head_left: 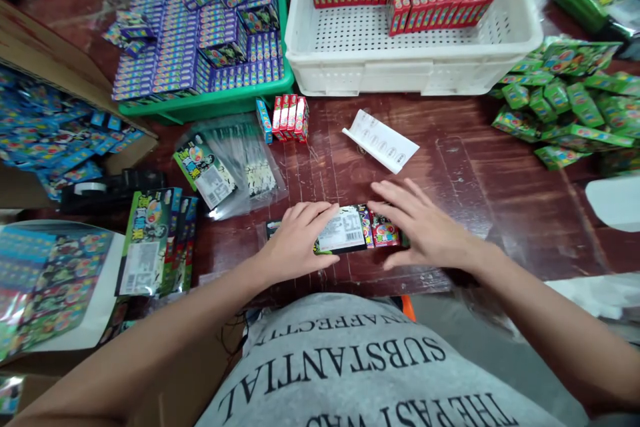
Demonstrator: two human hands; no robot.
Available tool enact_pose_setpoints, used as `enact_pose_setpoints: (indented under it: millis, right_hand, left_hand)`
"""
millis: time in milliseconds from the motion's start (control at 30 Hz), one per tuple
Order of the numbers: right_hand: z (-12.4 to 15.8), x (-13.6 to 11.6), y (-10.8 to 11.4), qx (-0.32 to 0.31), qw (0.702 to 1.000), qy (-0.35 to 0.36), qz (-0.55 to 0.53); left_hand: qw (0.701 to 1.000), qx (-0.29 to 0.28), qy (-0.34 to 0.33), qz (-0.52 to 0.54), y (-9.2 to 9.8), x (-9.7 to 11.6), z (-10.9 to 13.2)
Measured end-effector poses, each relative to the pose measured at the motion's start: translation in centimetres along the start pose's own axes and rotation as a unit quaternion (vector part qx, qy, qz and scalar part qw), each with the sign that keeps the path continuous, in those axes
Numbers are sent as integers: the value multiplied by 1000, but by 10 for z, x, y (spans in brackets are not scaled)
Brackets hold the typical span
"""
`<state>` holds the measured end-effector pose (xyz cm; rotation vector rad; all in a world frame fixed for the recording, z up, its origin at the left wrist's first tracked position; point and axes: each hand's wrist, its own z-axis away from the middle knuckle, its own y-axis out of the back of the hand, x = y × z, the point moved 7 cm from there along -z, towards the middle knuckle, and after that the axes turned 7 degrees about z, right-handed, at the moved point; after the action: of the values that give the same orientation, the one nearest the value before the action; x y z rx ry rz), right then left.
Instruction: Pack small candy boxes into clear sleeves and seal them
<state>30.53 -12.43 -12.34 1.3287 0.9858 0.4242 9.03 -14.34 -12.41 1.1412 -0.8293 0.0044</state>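
A flat printed packet (344, 230), black and green with a white barcode label, lies crosswise on the table before me. My left hand (300, 240) grips its left part, thumb on the near edge and fingers on the far edge. Against the packet's right end sits a small red candy-style box (385, 232), with a narrow purple-and-white piece between them. My right hand (425, 227) cups around the red box, fingers at the far side and thumb at the near side. The palm hides whatever lies further right.
A green crate (289, 80) of purple boxes and a white crate (350, 73) of red boxes stand behind. Printed bags (240, 167), several small red boxes (290, 119) and a white paper (383, 140) lie nearby. Green packets (575, 103) are piled right; a carton (60, 47) holds blue boxes.
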Motion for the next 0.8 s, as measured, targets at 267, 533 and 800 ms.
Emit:
enact_pose_setpoints:
  millis: [267, 533, 800]
  right_hand:
    - [4, 11, -8, 25, 996, 29, -79]
    - [-14, 11, -7, 17, 990, 45, -133]
    - [-7, 8, -6, 39, 997, 2, -73]
  left_hand:
    - [1000, -10, -25, -7, 0, 4, -7]
    - [998, -42, -47, 25, 6, -2, -13]
    - [1000, 15, 13, 8, 0, 2, -10]
